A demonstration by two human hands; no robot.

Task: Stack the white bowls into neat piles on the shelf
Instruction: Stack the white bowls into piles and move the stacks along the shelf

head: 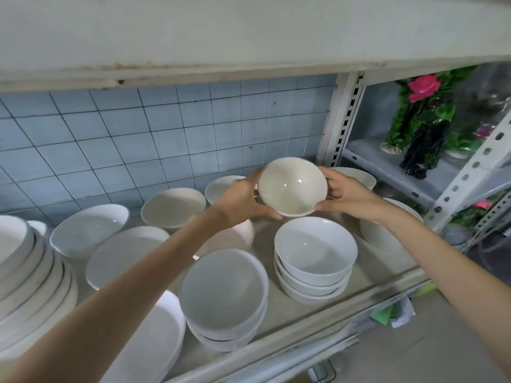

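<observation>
A single white bowl [293, 186] is held in the air above the shelf, tipped so its empty inside faces the camera. The left hand [243, 200] grips its left rim, thumb under the lower edge and fingers behind. The right hand [345, 194] holds the opposite rim the same way, its fingers curled round the edge.

Just below and in front stands a pile of nested bowls [315, 252], the top one empty. A second pile [224, 294] stands near the front lip, to the left, also empty on top. More single bowls sit toward the back: one [174, 207] left of the hands, one [221, 186] partly hidden behind the left hand, one [356, 175] behind the right hand. Another [378, 233] lies under the right forearm.

Oval dishes [124, 255] and a leaning pile of plates [27, 286] fill the left side.

Bare shelf board [373, 275] shows to the right of the nearer pile, up to the front edge. The upper shelf [249, 37] hangs close overhead, the tiled wall [138, 128] closes the back, and a slotted post [343, 120] bounds the right end.
</observation>
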